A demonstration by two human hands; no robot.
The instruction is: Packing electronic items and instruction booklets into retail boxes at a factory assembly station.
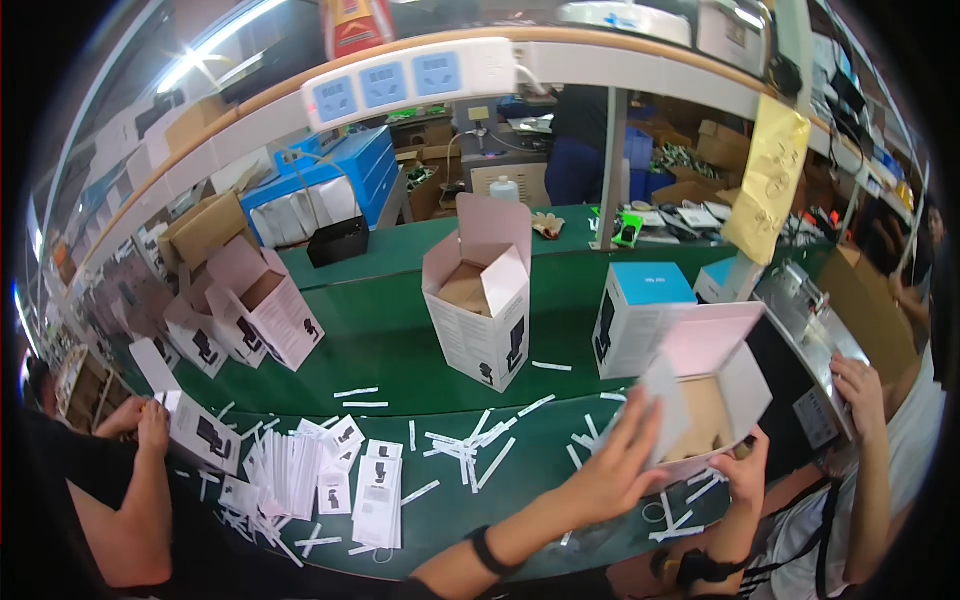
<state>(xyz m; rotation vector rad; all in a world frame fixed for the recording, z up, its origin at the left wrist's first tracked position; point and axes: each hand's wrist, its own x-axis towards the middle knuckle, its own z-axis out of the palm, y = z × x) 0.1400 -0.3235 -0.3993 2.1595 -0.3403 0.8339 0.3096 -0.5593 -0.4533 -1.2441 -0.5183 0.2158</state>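
Note:
An open white carton (752,385) is tilted in front of me, its pinkish lid flap standing up and a brown cardboard insert inside. My right hand (742,468) grips its near lower corner, thumb against the side. Along the carton's left side lies my left hand (625,448), fingers stretched out flat and slightly smeared by motion. Just behind stands a closed white box with a blue top (650,285). Paper strips (680,528) are scattered on the green table below my hands.
Another open carton (480,320) stands mid-table, with more open cartons (280,320) at left. Stacked leaflets (380,495) lie nearer. A co-worker's hands (145,420) hold a box at left; another's hand (858,392) touches a metal machine (805,325) at right. A socket-bearing shelf rail (560,60) spans above.

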